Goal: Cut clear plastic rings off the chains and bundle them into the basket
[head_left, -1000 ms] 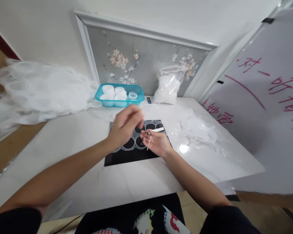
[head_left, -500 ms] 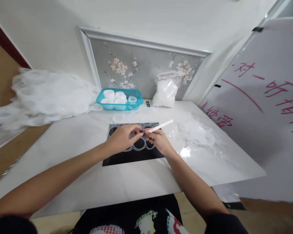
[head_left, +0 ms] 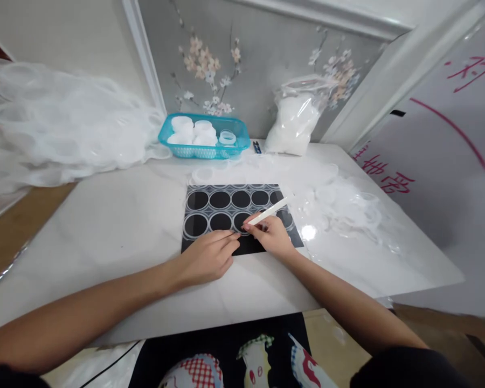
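At your far left, a heap of translucent white sheets patterned with rings [head_left: 68,126] spreads over the back corner of the white tabletop [head_left: 129,221]. Just right of the heap, against the grey floral panel [head_left: 262,59], stands a blue plastic tray [head_left: 244,144] with round white pieces [head_left: 194,132] in it and, toward its right end, a clear ring-shaped piece [head_left: 227,137].

Nearer to you, your left hand [head_left: 210,256] lies low over the front edge of the black sheet with circles [head_left: 235,211]. Its thumb and forefinger come close together, the other fingers curled under; whether anything is pinched there, you cannot tell from this view. The black sheet lies flat in mid-table, rows of pale-rimmed circles showing beyond your hands. Behind it, by the tray, sits a small dark blue item [head_left: 257,147].

Your right hand [head_left: 271,235] is over the sheet's right half, its fingers clamped on a slim white stick [head_left: 270,210] — held aslant, the far end pointing up and right. The fingertips of both hands are near each other.

Beyond, a clear bag of white contents [head_left: 293,121] stands upright before the panel. Farther right, crumpled clear film [head_left: 347,205] covers the table, and a whiteboard with red writing [head_left: 436,215] leans alongside.
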Tool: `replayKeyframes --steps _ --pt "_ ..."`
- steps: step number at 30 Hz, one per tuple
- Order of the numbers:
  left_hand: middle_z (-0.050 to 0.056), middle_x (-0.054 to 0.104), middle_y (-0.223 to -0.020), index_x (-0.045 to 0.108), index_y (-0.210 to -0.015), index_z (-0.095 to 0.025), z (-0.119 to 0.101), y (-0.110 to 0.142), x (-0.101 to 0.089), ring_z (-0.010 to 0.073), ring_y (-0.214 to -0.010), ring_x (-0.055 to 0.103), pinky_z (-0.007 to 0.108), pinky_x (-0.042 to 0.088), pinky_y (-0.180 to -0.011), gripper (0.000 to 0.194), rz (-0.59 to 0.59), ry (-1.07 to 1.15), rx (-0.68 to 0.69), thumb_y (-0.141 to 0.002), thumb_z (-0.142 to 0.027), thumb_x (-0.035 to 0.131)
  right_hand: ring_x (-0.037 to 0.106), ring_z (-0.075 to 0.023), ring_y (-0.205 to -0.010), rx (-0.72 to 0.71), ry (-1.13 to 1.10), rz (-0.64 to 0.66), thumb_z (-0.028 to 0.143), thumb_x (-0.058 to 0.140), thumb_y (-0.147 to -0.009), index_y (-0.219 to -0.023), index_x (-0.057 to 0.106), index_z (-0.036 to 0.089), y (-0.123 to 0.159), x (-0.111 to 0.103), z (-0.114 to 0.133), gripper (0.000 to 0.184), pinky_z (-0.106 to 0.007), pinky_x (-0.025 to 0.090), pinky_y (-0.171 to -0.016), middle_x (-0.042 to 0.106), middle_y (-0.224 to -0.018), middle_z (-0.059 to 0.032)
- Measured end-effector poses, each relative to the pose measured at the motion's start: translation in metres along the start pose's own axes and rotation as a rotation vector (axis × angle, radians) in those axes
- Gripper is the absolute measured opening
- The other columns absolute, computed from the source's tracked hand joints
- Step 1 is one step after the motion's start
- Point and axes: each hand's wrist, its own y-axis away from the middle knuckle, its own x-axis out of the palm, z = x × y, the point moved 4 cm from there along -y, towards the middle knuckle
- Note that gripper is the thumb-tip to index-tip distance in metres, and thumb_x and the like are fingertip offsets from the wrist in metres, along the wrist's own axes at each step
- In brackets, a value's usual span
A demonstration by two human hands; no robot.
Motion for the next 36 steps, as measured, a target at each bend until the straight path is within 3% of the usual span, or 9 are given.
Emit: replayKeyframes --steps 6,14,21,24,27,29,31,34,36 --pt "0.015 0.07 -0.106 0.063 -0.098 -0.008 -0.001 0.0 0.006 0.0244 -0.102 0.065 0.037 0.053 -0.093 0.024 0.026 0.007 0.044 -0.09 -0.01 0.041 0.053 -0.0138 -0.052 -0.016 0.098 -0.007 0.03 0.062 -0.079 -0.077 0.07 0.018 0.003 0.0 0.005 0.015 -0.027 0.04 -0.052 0.065 -0.062 -0.0012" --pt "0.018 0.068 -0.111 0.062 -0.099 -0.007 0.0 -0.002 0.01 0.0262 -0.107 0.062 0.038 0.051 -0.095 0.023 0.08 0.099 -0.015 -0.088 -0.01 0.042 0.057 -0.0151 -0.051 -0.084 0.254 0.013 0.033 0.058 -0.085 -0.082 0.071 0.019 0.008 0.0 0.008 0.02 -0.027 0.041 -0.05 0.072 -0.072 -0.0046" --pt "0.015 0.065 -0.103 0.057 -0.094 -0.013 0.003 -0.004 0.007 0.0277 -0.108 0.059 0.037 0.051 -0.092 0.021 0.21 0.289 -0.18 -0.074 -0.012 0.049 0.068 -0.0213 -0.081 -0.342 0.551 0.075 0.021 0.043 -0.093 -0.097 0.07 0.021 0.032 0.016 0.008 0.027 -0.031 0.049 -0.071 0.075 -0.093 -0.008" --pt "0.016 0.064 -0.104 0.056 -0.093 -0.013 0.006 -0.003 0.007 0.0283 -0.106 0.06 0.037 0.053 -0.086 0.023 0.234 0.356 -0.231 -0.071 -0.014 0.051 0.065 -0.0209 -0.068 -0.285 0.632 0.022 0.018 0.049 -0.086 -0.092 0.071 0.019 0.001 -0.004 0.009 0.023 -0.03 0.046 -0.065 0.072 -0.074 -0.0071" --pt "0.017 0.062 -0.115 0.056 -0.099 -0.013 0.008 0.001 0.007 0.0282 -0.116 0.057 0.037 0.051 -0.091 0.029 0.255 0.418 -0.269 -0.071 -0.015 0.052 0.064 -0.0232 -0.068 -0.155 0.613 -0.26 0.02 0.044 -0.087 -0.085 0.07 0.015 -0.058 -0.052 0.014 0.027 -0.035 0.046 -0.068 0.069 -0.068 -0.0095" --pt "0.016 0.061 -0.12 0.056 -0.103 -0.014 0.007 0.003 0.005 0.0272 -0.118 0.056 0.037 0.051 -0.092 0.031 0.274 0.434 -0.294 -0.072 -0.015 0.052 0.065 -0.024 -0.074 -0.087 0.472 -0.497 0.023 0.047 -0.085 -0.082 0.07 0.014 -0.086 -0.079 0.017 0.026 -0.036 0.046 -0.072 0.07 -0.073 -0.0111" --pt "0.015 0.062 -0.121 0.056 -0.105 -0.015 0.007 0.003 -0.001 0.0262 -0.117 0.058 0.038 0.051 -0.093 0.031 0.27 0.448 -0.291 -0.074 -0.015 0.052 0.063 -0.02 -0.067 -0.036 0.196 -0.525 0.027 0.057 -0.079 -0.076 0.069 0.014 -0.095 -0.082 0.016 0.019 -0.032 0.045 -0.067 0.071 -0.072 -0.009" --pt "0.012 0.065 -0.118 0.058 -0.11 -0.016 0.011 -0.001 -0.019 0.0232 -0.112 0.061 0.038 0.05 -0.094 0.032 0.14 0.52 -0.311 -0.08 -0.013 0.048 0.047 -0.01 -0.05 0.117 -0.37 -0.246 0.033 0.069 -0.07 -0.068 0.067 0.016 -0.081 -0.046 0.012 0.018 -0.024 0.037 -0.051 0.07 -0.067 -0.0043" --pt "0.01 0.065 -0.12 0.057 -0.115 -0.018 0.026 -0.003 -0.032 0.0215 -0.11 0.062 0.04 0.049 -0.096 0.033 -0.037 0.596 -0.466 -0.083 -0.014 0.048 0.038 -0.0061 -0.046 0.24 -0.663 -0.049 0.033 0.075 -0.066 -0.067 0.065 0.016 -0.062 -0.017 0.016 0.02 -0.021 0.032 -0.045 0.07 -0.069 -0.003"
